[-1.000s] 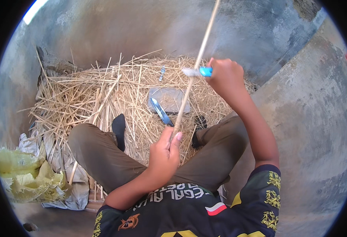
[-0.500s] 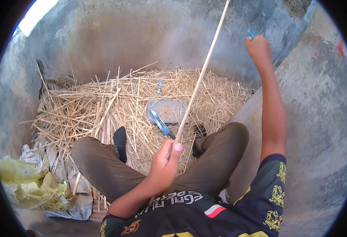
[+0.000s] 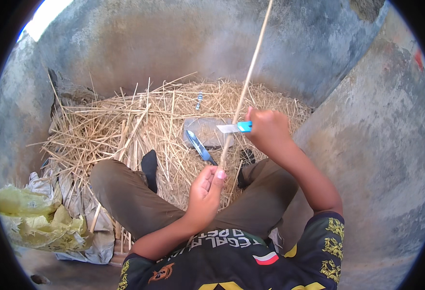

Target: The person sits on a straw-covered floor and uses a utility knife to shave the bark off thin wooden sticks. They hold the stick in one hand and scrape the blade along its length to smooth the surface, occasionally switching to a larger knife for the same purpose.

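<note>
My left hand (image 3: 205, 195) is closed round the lower end of a long, thin bamboo stick (image 3: 249, 72), which slants up and away past the top of the picture. In my right hand (image 3: 270, 126) is a blue utility knife (image 3: 245, 126), gripped in a fist. Its pale blade points left and crosses the stick a little above my left hand; whether it touches cannot be made out. Beyond my left hand, a large knife (image 3: 199, 145) with a dark handle leans on a grey block (image 3: 207, 126).
Dry straw and thin strips (image 3: 101, 121) cover the ground between my crossed legs and the concrete wall (image 3: 174, 43). A torn yellowish sack (image 3: 43, 222) lies at the left. Small blue-and-white packets (image 3: 199, 100) rest on the straw. A concrete slope (image 3: 377, 169) rises on the right.
My right hand has come down from the upper right to the stick, bringing the utility knife across it. My left hand still grips the stick, which has tilted slightly.
</note>
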A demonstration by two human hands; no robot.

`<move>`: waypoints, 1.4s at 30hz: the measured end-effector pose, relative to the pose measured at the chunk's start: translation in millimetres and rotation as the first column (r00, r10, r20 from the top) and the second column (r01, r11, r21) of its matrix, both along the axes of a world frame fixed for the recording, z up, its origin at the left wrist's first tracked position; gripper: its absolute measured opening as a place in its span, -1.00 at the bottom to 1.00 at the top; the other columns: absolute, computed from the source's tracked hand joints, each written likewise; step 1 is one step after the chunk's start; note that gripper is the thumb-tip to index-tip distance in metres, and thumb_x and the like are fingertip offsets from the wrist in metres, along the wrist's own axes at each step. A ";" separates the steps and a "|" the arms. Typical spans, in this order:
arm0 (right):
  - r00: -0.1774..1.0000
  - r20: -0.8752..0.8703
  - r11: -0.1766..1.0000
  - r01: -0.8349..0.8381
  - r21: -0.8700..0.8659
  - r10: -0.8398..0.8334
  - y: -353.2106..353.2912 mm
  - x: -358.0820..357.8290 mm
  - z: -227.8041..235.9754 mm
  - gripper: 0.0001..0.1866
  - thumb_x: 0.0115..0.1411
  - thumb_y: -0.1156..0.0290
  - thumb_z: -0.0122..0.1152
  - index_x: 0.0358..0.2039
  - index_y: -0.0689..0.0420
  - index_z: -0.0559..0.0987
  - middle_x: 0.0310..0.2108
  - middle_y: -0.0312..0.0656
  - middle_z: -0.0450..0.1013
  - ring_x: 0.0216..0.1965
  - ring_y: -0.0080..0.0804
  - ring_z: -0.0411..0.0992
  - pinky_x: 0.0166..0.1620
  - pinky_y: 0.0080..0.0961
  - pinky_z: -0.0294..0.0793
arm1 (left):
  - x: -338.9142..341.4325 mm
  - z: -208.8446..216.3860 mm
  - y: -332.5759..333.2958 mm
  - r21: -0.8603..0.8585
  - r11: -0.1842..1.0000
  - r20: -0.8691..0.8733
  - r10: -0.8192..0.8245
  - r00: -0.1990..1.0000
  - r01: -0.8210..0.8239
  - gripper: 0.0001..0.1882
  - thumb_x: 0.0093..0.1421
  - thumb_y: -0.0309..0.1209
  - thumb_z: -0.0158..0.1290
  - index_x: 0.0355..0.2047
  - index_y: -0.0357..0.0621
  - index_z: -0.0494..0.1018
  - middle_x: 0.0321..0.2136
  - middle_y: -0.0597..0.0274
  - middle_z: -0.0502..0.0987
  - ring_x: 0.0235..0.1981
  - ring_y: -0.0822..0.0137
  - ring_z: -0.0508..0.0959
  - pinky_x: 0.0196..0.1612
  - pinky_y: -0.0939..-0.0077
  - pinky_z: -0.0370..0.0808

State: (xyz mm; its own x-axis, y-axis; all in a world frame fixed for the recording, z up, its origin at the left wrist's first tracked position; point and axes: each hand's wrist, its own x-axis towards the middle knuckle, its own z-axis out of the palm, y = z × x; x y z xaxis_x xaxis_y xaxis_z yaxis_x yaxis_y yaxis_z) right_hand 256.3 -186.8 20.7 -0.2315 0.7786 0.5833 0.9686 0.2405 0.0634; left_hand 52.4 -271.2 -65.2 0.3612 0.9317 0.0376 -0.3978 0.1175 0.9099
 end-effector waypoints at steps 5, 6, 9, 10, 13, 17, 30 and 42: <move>0.910 -0.022 0.885 0.397 -0.245 -0.414 47.3 6.9 40.1 -0.82 0.17 0.37 0.15 -0.46 0.14 0.66 -0.59 -0.03 0.55 -0.55 -0.06 0.59 -0.49 -0.18 0.53 | 1.6 -1.3 -5.0 0.038 0.992 -0.053 0.118 0.992 -0.116 -0.82 0.48 -0.32 -0.06 -0.17 -0.18 0.39 -0.48 0.48 0.34 -0.50 0.71 0.26 -0.48 0.75 0.19; 0.903 -0.062 0.893 0.406 -0.197 -0.424 56.3 17.7 48.9 -0.81 0.17 0.36 0.15 -0.45 0.15 0.67 -0.55 -0.03 0.57 -0.50 -0.04 0.60 -0.44 -0.17 0.55 | 1.4 -0.5 -7.3 0.026 0.995 -0.063 0.101 0.993 -0.100 -0.83 0.48 -0.33 -0.06 -0.17 -0.19 0.39 -0.48 0.48 0.34 -0.49 0.70 0.26 -0.46 0.75 0.20; 0.894 -0.057 0.895 0.445 -0.020 -0.445 92.0 41.3 59.2 -0.79 0.16 0.34 0.15 -0.42 0.15 0.70 -0.44 0.00 0.62 -0.34 0.02 0.63 -0.28 -0.14 0.60 | 4.8 -8.0 -4.8 0.092 0.986 -0.053 0.143 0.988 -0.138 -0.85 0.48 -0.36 -0.06 -0.16 -0.20 0.39 -0.49 0.51 0.32 -0.54 0.73 0.22 -0.55 0.73 0.14; 0.855 -0.134 0.865 0.499 -0.054 -0.501 105.4 49.0 71.5 -0.78 0.18 0.34 0.14 -0.38 0.15 0.71 -0.40 0.02 0.63 -0.30 0.03 0.63 -0.26 -0.14 0.60 | 6.5 -7.9 -3.7 0.080 0.989 -0.055 0.128 0.990 -0.123 -0.84 0.48 -0.36 -0.06 -0.16 -0.21 0.39 -0.49 0.51 0.32 -0.54 0.73 0.22 -0.55 0.73 0.14; 0.696 -0.306 0.753 0.644 -0.133 -0.649 127.0 84.7 104.9 -0.74 0.23 0.33 0.11 -0.24 0.15 0.71 -0.23 0.06 0.63 -0.15 0.03 0.62 -0.17 -0.14 0.60 | 6.3 -6.3 -9.8 0.068 0.995 -0.086 0.078 0.993 -0.072 -0.83 0.48 -0.36 -0.06 -0.17 -0.22 0.39 -0.50 0.52 0.32 -0.55 0.71 0.21 -0.54 0.71 0.17; 0.555 -0.415 0.649 0.750 -0.125 -0.721 139.0 133.4 139.1 -0.69 0.27 0.30 0.08 -0.11 0.15 0.68 -0.06 0.03 0.60 -0.01 0.00 0.59 -0.07 -0.12 0.58 | 10.7 -11.4 -14.7 0.086 0.996 -0.194 0.040 0.980 -0.023 -0.81 0.47 -0.33 -0.04 -0.19 -0.22 0.39 -0.55 0.51 0.33 -0.54 0.69 0.22 -0.52 0.66 0.18; 0.961 -0.040 0.959 0.277 0.058 -0.275 24.7 73.9 73.0 -0.65 0.30 0.17 0.16 -0.55 0.10 0.63 -0.64 0.00 0.50 -0.61 -0.07 0.51 -0.48 -0.20 0.48 | -3.2 2.2 4.8 -0.148 0.952 0.006 -0.272 0.962 0.270 -0.72 0.51 -0.16 -0.19 -0.25 -0.07 0.30 -0.55 0.51 0.14 -0.62 0.65 0.04 -0.59 0.70 -0.03; 0.987 -0.124 0.987 0.119 0.109 -0.106 -2.5 21.8 -6.0 -0.66 0.28 0.32 0.14 -0.65 0.12 0.55 -0.77 -0.09 0.40 -0.73 -0.08 0.43 -0.60 -0.18 0.41 | 4.2 0.8 -2.3 0.010 0.981 -0.073 -0.194 0.978 0.195 -0.74 0.50 -0.21 -0.12 -0.32 -0.05 0.25 -0.67 0.53 0.12 -0.74 0.67 0.11 -0.68 0.65 0.08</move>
State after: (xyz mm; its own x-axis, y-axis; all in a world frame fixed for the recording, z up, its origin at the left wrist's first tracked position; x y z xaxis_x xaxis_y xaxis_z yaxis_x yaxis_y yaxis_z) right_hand 278.1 -189.3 14.6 -0.0706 0.7213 0.6891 0.9914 0.1272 -0.0316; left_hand 56.7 -273.5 -64.4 0.5379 0.8427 0.0202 -0.3029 0.1708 0.9376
